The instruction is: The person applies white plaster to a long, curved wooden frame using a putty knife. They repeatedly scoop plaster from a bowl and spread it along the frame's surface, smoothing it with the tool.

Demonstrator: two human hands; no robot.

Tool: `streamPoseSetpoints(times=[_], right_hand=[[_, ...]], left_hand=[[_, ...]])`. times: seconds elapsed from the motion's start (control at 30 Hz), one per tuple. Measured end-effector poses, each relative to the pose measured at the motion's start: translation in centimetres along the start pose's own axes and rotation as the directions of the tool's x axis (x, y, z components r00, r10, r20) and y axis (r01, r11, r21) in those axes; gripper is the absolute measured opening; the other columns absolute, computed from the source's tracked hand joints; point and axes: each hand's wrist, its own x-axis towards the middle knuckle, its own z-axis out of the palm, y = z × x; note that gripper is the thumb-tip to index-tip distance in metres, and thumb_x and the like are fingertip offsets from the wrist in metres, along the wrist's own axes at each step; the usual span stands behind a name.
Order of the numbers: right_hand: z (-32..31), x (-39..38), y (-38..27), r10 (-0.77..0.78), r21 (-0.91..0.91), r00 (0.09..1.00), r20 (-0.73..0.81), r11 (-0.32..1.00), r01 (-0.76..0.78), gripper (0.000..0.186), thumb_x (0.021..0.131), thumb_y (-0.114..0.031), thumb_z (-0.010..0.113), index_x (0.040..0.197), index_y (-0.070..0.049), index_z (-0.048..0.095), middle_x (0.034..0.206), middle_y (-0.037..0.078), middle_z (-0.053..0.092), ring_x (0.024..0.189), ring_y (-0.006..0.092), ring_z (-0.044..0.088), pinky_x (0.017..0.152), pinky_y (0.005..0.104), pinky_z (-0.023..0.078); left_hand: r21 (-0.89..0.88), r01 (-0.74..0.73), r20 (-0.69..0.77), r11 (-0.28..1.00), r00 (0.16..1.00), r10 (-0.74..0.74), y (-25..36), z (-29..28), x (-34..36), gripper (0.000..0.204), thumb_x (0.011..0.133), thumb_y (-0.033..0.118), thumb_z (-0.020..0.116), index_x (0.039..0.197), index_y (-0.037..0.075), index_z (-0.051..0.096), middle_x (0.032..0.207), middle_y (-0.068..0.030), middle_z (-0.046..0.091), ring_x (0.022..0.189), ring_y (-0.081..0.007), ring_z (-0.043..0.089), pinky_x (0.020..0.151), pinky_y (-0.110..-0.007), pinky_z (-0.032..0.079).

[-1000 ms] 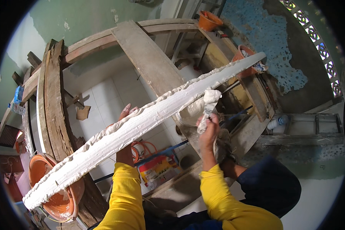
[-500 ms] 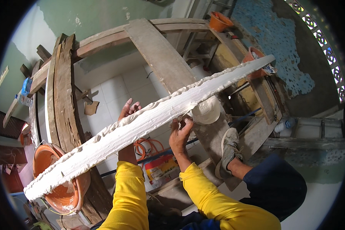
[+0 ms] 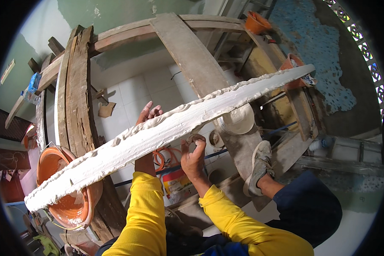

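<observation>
A long white plaster moulding strip [image 3: 158, 138] slants across the view, with thick wet plaster ridged along both long edges. My left hand [image 3: 148, 113] supports it from beneath; the fingers show past the far edge, while the palm and wrist are hidden under the strip. Just off its near edge, my right hand [image 3: 193, 160] has thumb and index finger bent together. What they pinch, if anything, I cannot make out. Right of that hand, a round tub of white plaster [image 3: 238, 121] sits on a plank [image 3: 239, 155], partly behind the strip.
An orange bucket [image 3: 51, 162] stands below the strip's left end. More orange buckets [image 3: 257, 23] are at the far right. Wooden beams [image 3: 79, 89] and a wide board [image 3: 190, 53] frame an opening over the tiled floor [image 3: 134, 91]. My shoe [image 3: 260, 166] rests on the plank.
My right hand has come away from the strip's near edge, moving left and slightly down. The view has shifted slightly; my left hand still supports the strip.
</observation>
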Motion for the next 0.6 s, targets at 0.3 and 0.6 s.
streamPoseSetpoints(times=[0.3,0.6], right_hand=[[-2.4,-0.4,1.2,-0.13,-0.163,0.991,0.022,0.978,0.132,0.043,0.083,0.01,0.066,0.118,-0.001,0.043,0.111,0.022,0.052,0.099,0.0392,0.056,0.089,0.0492,0.046],[-5.5,5.1,7.0,0.462,-0.013,0.847,-0.263,0.876,-0.482,0.033,0.099,-0.014,0.066,0.12,0.001,0.045,0.106,0.017,0.056,0.094,0.0291,0.058,0.085,0.0413,0.049]], left_hand=[[-0.028,0.069,-0.062,0.997,0.996,-0.07,1.3,-1.7,0.7,0.042,0.104,0.027,0.058,0.14,0.007,0.048,0.112,-0.0169,0.069,0.103,-0.0277,0.068,0.088,-0.044,0.061],[0.088,-0.03,0.152,0.996,0.988,0.016,-0.6,-2.5,0.5,0.065,0.098,0.037,0.064,0.148,0.0,0.044,0.141,-0.0225,0.054,0.129,-0.0325,0.056,0.109,-0.049,0.05]])
